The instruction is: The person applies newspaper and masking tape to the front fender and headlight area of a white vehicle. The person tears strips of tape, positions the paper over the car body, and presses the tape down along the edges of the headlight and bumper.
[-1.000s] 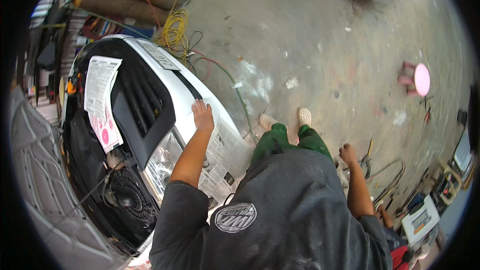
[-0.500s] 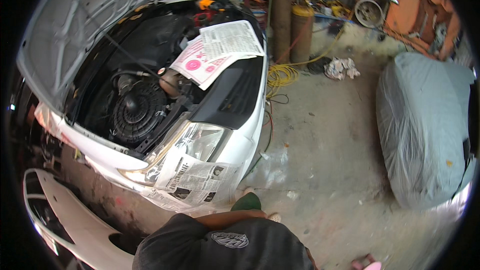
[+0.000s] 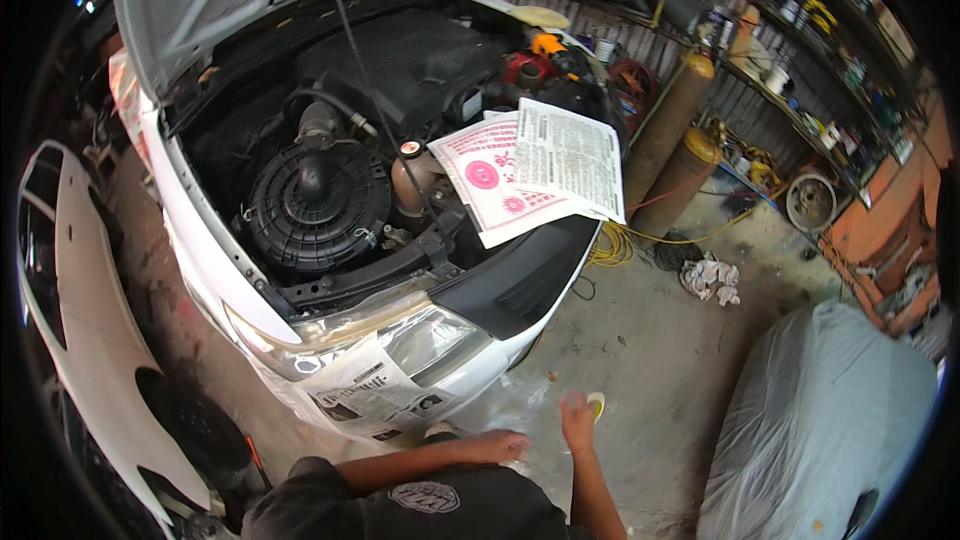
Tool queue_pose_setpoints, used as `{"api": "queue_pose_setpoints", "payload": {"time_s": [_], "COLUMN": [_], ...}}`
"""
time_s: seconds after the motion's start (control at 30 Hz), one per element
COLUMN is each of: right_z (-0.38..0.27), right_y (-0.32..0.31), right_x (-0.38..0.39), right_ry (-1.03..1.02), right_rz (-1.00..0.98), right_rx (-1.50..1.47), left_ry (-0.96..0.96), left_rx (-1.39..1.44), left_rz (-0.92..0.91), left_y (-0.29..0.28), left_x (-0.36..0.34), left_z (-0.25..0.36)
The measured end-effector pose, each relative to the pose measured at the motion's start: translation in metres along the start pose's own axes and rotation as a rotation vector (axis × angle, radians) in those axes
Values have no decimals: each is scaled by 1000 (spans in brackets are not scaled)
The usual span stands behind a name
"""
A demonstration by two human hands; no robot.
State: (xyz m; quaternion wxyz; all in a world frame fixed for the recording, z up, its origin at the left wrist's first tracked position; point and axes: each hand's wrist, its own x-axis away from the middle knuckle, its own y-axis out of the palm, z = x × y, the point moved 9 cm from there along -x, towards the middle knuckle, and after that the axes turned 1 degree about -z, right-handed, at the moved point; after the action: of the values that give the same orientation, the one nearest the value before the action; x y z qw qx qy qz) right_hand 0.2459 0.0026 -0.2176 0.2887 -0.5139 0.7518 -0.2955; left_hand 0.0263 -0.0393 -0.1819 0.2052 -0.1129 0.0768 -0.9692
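My left hand is low in front of my body, fingers curled; anything inside is too small to make out. My right hand is raised to its right, beside a small round white and yellow object; I cannot tell whether it grips it. Above both hands is a white car front, hood raised on a prop. Newspaper covers the bumper below the headlight. Printed sheets lie over the engine bay, near a round black air-filter housing.
A detached white body panel stands at left. A grey covered bulk sits at lower right. Gas cylinders, yellow hose coils, cluttered shelves, a wheel rim and crumpled material occupy the back right.
My view has swung round from the floor to the engine bay. My left hand has left the fender and is now before my body; my right hand has risen into view again.
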Motion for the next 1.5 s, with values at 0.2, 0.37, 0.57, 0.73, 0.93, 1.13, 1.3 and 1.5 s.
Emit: {"api": "queue_pose_setpoints", "payload": {"time_s": [0.2, 0.37, 0.57, 0.73, 0.93, 1.13, 1.3, 1.5], "right_z": [-245, -325, -358, -362, -363, -353, -344, -317], "right_y": [-100, -107, -61, -43, -35, -45, -52, -57], "right_x": [-179, -282, -366, -397, -397, -414, -425, -460], "right_ry": [-254, -482, -583, -612, -777, -912, -894, -861], "right_rz": [73, 131, -34, -186, -250, -328, -461, -505], "right_rx": [-209, 11, 211, 436, 386, 197, 33, -324], "left_ry": [14, -21, -86, 87, -317, -374, 87, 287], "left_rx": [-146, -102, -1, -424, -492, -338, 227, 806], "left_rz": [226, 341, 545, 1195, 1707, 1914, 2148, 1729], "left_y": [-94, -116, -136, -229, -303, -320, -330, -353], "left_x": [7, 14, 17, 35, 39, 12, 9, -91], "left_z": [66, 98, 112, 214, 218, 203, 187, 181]}}
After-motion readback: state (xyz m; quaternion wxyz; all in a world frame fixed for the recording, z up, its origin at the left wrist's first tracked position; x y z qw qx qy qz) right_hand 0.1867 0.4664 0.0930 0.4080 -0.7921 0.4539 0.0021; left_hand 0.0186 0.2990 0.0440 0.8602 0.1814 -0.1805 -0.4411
